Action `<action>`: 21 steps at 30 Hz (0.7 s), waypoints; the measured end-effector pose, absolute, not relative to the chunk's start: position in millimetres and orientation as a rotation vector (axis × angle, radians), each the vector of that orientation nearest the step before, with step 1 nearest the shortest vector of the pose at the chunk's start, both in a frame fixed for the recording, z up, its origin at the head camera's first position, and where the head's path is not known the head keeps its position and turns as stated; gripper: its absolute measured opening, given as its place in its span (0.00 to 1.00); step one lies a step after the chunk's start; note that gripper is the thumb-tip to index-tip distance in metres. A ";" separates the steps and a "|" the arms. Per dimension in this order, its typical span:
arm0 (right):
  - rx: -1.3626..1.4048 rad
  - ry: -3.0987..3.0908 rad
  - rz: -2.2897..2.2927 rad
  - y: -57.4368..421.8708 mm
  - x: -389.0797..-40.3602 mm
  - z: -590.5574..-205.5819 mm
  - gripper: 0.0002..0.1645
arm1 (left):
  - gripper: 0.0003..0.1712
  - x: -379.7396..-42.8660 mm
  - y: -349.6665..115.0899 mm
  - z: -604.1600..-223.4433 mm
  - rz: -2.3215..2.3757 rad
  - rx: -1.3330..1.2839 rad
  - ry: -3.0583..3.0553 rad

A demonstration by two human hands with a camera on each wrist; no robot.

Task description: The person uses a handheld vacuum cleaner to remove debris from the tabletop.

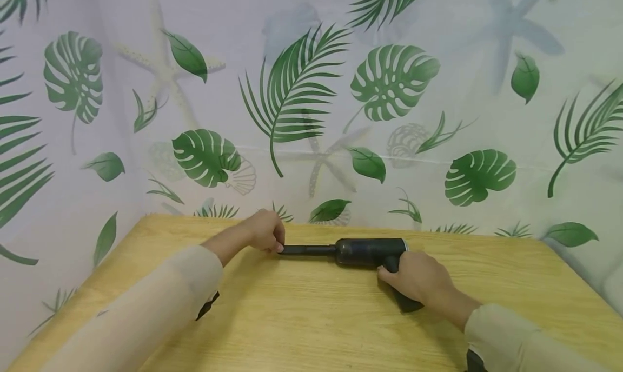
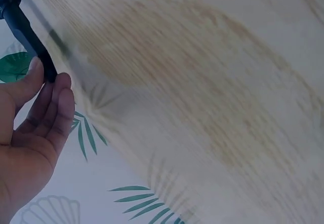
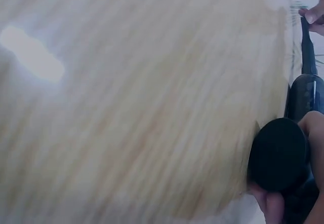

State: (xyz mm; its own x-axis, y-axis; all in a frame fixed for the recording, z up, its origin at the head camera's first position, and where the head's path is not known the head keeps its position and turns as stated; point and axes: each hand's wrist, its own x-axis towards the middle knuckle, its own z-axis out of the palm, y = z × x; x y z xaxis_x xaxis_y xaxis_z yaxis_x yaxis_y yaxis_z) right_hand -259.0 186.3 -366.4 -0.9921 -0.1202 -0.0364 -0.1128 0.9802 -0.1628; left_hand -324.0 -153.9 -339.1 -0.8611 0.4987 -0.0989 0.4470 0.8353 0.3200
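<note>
A black handheld vacuum cleaner is held level over the table, its long narrow nozzle pointing left. My right hand grips its handle, whose lower end slants down below the fist. At the far left, my left hand pinches the nozzle's tip between thumb and fingers. The left wrist view shows those fingers around the tip of the dark nozzle. In the right wrist view the round end of the handle faces the camera.
A wooden-topped table spreads beneath both arms. Behind it and along its left side hangs a white cloth printed with green leaves, starfish and shells. The cloth meets the table's back edge just beyond the vacuum.
</note>
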 end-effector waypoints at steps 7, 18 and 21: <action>-0.228 3.040 -0.378 183.0 -268.6 -369.7 0.35 | 0.03 -325.8 -159.8 -349.8 0.499 0.720 2.998; -0.435 2.986 -0.417 214.3 -259.6 -356.8 0.35 | 0.16 -279.2 -194.9 -364.7 0.419 0.986 3.237; -0.572 3.088 -0.258 238.2 -254.2 -347.0 0.34 | 0.32 -252.4 -216.6 -362.0 0.206 1.015 3.335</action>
State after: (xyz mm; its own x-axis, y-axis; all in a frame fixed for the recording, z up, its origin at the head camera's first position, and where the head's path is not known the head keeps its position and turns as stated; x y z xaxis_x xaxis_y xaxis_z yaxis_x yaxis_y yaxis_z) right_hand -254.2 238.2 -347.0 -0.9340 -0.3552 0.0391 -0.3568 0.9206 -0.1589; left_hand -252.4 -216.6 -362.0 -0.7754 0.5178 0.3614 0.5583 0.8296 0.0093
